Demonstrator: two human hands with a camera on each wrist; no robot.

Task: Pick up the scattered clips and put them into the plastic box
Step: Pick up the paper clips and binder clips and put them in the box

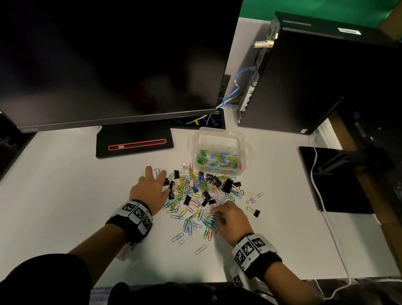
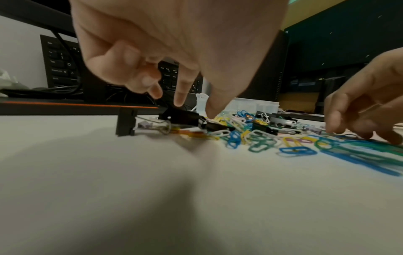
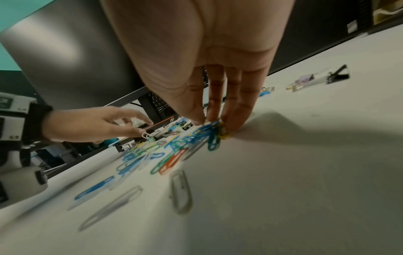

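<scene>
Head view: scattered clips (image 1: pixel 200 197) lie on the tabletop (image 1: pixel 61 190) just before the plastic box (image 1: pixel 220 151). Left hand (image 1: pixel 151 189) hovers at the pile's left edge, fingers spread, holding nothing. Right hand (image 1: pixel 229 220), fingers bunched, pinches blurred paper clips (image 3: pixel 210 132). Keyboard lettering is unreadable.

The head camera looks steeply down from above the counter (image 1: pixel 61 190), facing the monitor (image 1: pixel 107 50). The left wrist camera sits low, just above the counter, looking along it under the fingers. The right wrist camera sits equally low and tilted. All three share the pile of clips (image 1: pixel 199 195).
</scene>
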